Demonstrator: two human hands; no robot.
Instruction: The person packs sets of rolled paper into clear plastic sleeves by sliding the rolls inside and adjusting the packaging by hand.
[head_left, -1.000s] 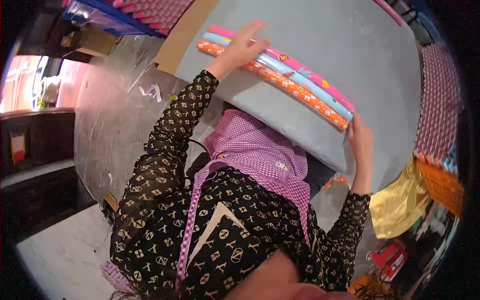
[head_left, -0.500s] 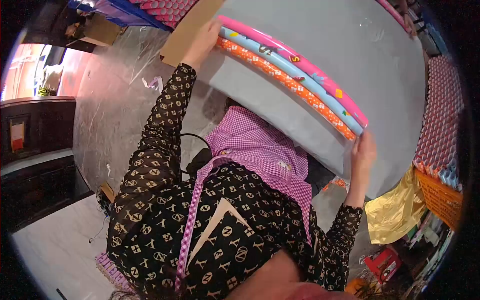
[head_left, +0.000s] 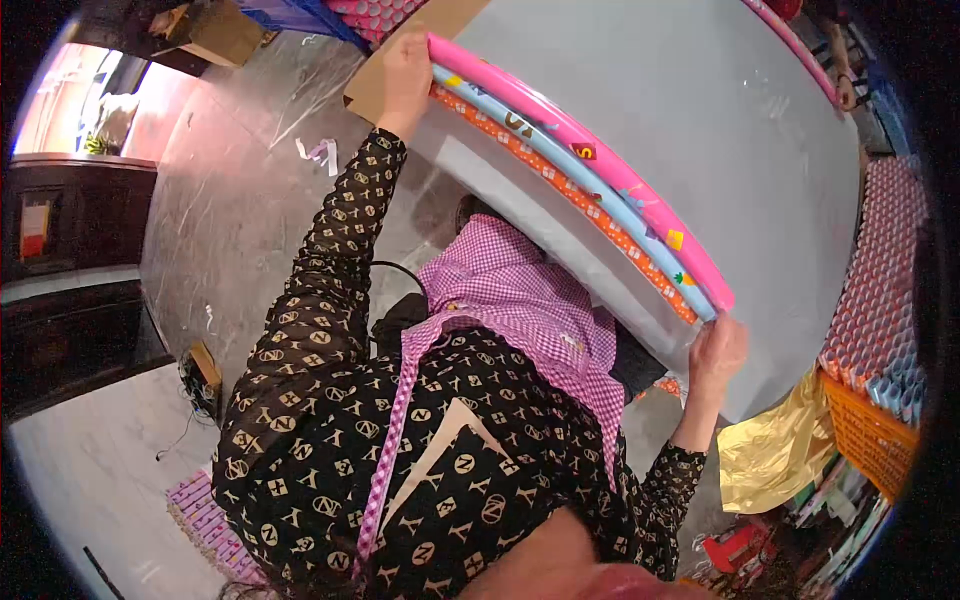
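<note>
Three long rolls of printed wrapping paper lie side by side across a grey-topped table (head_left: 800, 230): a pink roll (head_left: 560, 120), a light blue roll (head_left: 575, 165) and an orange roll with white prints (head_left: 560, 178). My left hand (head_left: 407, 75) is closed round their far-left ends. At the opposite ends, my right hand (head_left: 718, 350) has its fingers closed at the tips of the rolls. The bundle overlaps the near side of the tabletop in this view and looks bowed through the lens.
Stacked rolls (head_left: 885, 260) fill the right side, above an orange crate (head_left: 870, 415). Gold foil sheet (head_left: 775, 450) hangs below them. At the top right, another person's hand (head_left: 846, 95) is at a pink roll. Cardboard (head_left: 375, 85) lies by my left hand; ribbon scraps (head_left: 322, 155) are on the floor.
The right ends of the rolls and my right hand have come lower, toward my body. My left hand stays at its end. The other person's hand shows more clearly at the top right.
</note>
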